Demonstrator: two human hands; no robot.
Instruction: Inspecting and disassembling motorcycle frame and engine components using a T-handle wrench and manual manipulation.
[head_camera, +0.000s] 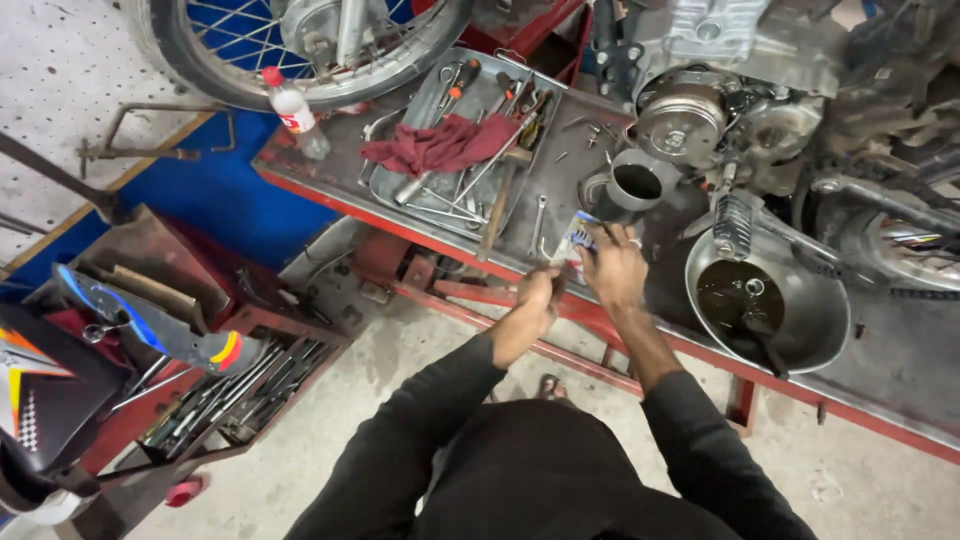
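Steel bowl (812, 318) of dark oil beside right hand (612, 268).

Both hands at edge of red-framed workbench (700, 345). Left hand (533, 300) closed, fist near bench rim. Right hand (612, 268) grips small printed packet (578, 238). Just beyond packet: grey metal funnel (634, 184). Right of hands: steel bowl (800, 310) holding dark oil. Motorcycle engine (720, 100) above bowl. Left along bench: tool tray (400, 185) with red rag (440, 146), plastic bottle (292, 108) beside wheel (300, 50).
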